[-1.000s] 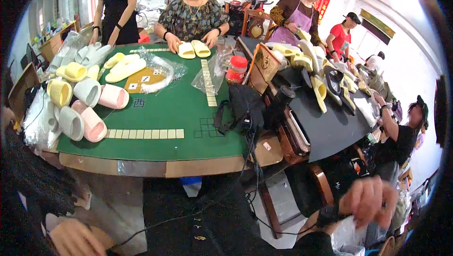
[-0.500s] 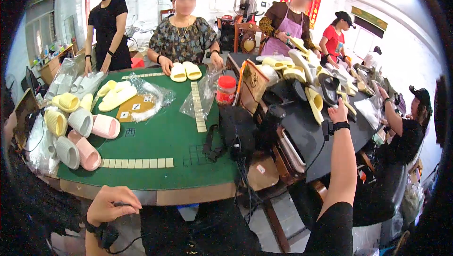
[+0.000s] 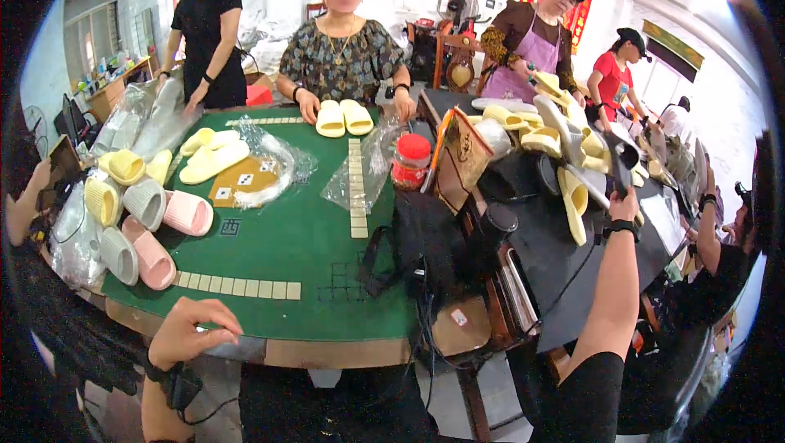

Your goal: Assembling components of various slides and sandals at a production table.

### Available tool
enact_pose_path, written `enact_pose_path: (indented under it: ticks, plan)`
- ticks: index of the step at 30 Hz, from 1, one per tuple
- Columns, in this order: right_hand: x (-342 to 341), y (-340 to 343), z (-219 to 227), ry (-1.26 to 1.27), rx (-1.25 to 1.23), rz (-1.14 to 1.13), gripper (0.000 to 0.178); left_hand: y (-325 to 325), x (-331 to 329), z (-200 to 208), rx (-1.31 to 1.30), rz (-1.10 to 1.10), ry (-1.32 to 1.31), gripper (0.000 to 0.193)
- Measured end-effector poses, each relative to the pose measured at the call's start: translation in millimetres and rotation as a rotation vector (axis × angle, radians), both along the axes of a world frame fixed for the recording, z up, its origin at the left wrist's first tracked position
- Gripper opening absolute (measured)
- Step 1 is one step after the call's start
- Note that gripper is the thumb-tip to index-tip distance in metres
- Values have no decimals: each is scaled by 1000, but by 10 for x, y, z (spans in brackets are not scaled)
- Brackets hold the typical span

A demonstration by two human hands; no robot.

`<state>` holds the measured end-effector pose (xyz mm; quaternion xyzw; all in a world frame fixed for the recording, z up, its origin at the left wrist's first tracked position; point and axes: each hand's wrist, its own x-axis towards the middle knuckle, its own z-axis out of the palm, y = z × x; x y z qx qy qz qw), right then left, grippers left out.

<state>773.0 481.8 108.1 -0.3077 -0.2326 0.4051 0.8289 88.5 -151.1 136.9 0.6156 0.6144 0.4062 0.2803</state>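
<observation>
My right hand (image 3: pixel 624 204) reaches over the black table at the right and grips a dark slipper (image 3: pixel 620 163), tilted up on end, at the near side of a slipper pile. Close by lies a yellow slipper (image 3: pixel 573 208). My left hand (image 3: pixel 195 330) hovers at the near edge of the green table (image 3: pixel 270 248), fingers curled, thumb apart, nothing between them. Beyond it are pink slippers (image 3: pixel 189 212), grey slippers (image 3: pixel 145 203) and yellow slippers (image 3: pixel 101 201) in a heap. A yellow pair (image 3: pixel 344 118) stands at the far edge, near a co-worker's hands.
Rows of tiles (image 3: pixel 239 286) line the green table. A red-lidded jar (image 3: pixel 411 162), a black bag (image 3: pixel 425 234) and a brown pouch (image 3: pixel 464 161) stand between the tables. Clear plastic wrap (image 3: pixel 278 161) lies mid-table. Several co-workers stand or sit around.
The dark slipper has risen from the pile in my right hand and turned more upright. My left hand's fingers have spread slightly. The whole view has shifted a little.
</observation>
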Motion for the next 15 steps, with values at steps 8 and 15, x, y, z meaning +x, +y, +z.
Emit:
enact_pose_path:
  ticks: [8,15]
  plan:
    - [891,-457,493,-459,154,60,27,388,22,-59,-15,-161,-28,9]
    - [668,-1206,1338,-242,358,191,23,393,0,-186,-34,-217,-71,10]
